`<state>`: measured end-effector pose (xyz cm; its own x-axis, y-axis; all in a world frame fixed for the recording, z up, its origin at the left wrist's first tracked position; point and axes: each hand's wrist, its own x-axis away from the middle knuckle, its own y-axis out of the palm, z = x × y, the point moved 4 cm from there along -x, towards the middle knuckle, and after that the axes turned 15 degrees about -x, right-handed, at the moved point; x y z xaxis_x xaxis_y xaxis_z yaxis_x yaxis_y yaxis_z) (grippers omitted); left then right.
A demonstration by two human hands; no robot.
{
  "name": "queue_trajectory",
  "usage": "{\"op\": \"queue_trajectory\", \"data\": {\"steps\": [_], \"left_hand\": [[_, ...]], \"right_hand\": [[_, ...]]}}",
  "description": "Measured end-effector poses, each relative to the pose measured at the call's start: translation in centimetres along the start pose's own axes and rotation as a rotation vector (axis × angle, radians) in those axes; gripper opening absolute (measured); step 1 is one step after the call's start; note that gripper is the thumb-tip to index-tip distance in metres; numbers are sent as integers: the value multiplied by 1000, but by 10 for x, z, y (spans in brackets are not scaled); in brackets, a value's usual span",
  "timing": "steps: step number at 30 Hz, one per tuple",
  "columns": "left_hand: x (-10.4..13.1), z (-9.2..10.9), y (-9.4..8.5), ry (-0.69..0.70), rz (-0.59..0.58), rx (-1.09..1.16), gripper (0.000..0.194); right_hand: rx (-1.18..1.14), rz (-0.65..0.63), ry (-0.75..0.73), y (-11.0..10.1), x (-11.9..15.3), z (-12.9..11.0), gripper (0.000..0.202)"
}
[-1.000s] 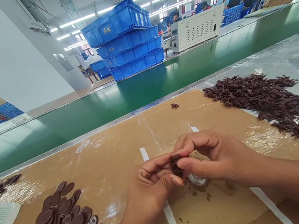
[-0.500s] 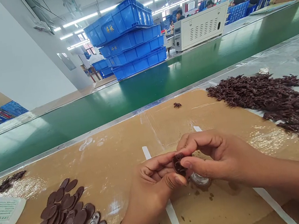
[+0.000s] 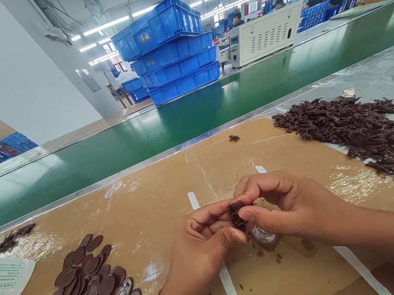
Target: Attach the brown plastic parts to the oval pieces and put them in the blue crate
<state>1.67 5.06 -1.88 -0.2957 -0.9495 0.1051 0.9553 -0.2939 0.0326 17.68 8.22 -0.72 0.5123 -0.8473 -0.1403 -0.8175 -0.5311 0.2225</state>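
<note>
Between my two hands is a small dark brown oval piece [image 3: 235, 216], partly covered by fingers. My left hand [image 3: 206, 251] has it pinched at its left and lower edge. From the right, the thumb and index finger of my right hand [image 3: 276, 204] close on its upper right edge. Just below my right thumb, a round shiny clear thing [image 3: 264, 236] rests on the brown sheet, half hidden by the hand. Left of my hands lies a pile of brown oval pieces [image 3: 91, 279], several with shiny grey faces.
A heap of small dark brown parts [image 3: 348, 131] spreads at the right. A white translucent container [image 3: 5, 282] lies at the left edge. Beyond the brown-covered table [image 3: 159, 192] runs a green conveyor belt [image 3: 192, 111]. Stacked blue crates [image 3: 177, 57] and a beige machine [image 3: 265, 35] stand behind it.
</note>
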Motion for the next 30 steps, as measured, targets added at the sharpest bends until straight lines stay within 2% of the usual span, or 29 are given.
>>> {"op": "queue_trajectory", "data": {"steps": [23,30], "left_hand": [[-2,-3,-1,3,14,34,32],[-2,0,0,5,-7,21,33]], "right_hand": [[108,-1,-19,4,-2,-12,13],[76,5,-54,1,-1,-6,13]]}}
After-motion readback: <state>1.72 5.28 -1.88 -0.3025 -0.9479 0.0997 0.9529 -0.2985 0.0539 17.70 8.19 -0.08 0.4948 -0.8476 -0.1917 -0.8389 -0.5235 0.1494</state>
